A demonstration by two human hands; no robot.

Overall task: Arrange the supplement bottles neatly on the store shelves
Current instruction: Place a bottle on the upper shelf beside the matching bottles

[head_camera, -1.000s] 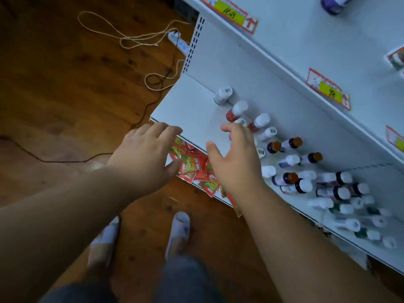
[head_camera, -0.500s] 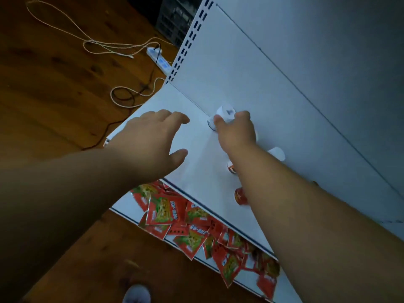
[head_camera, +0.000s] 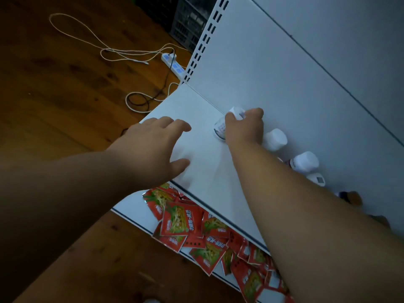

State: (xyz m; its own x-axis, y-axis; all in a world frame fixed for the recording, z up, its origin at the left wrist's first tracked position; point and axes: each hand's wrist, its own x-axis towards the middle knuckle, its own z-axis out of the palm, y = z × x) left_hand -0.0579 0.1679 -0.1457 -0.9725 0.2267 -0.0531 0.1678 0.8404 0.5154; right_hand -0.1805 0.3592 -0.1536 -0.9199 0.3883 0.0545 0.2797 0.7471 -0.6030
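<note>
The end bottle (head_camera: 220, 127) — merely touched half a second ago — is now gripped by the right hand (head_camera: 244, 127), ready for repositioning, while the left hand (head_camera: 153, 147) hovers open, empty.

Left hand (head_camera: 153, 145) spread flat, palm down, fingers relaxed, right hand (head_camera: 243, 127) farther out, fingers curled in a grip, both forearms extended

A small white-capped supplement bottle (head_camera: 220, 129) is stood against the back panel of the white shelf (head_camera: 196, 119); further white-capped bottles (head_camera: 274, 139) are lined up beside it.
</note>
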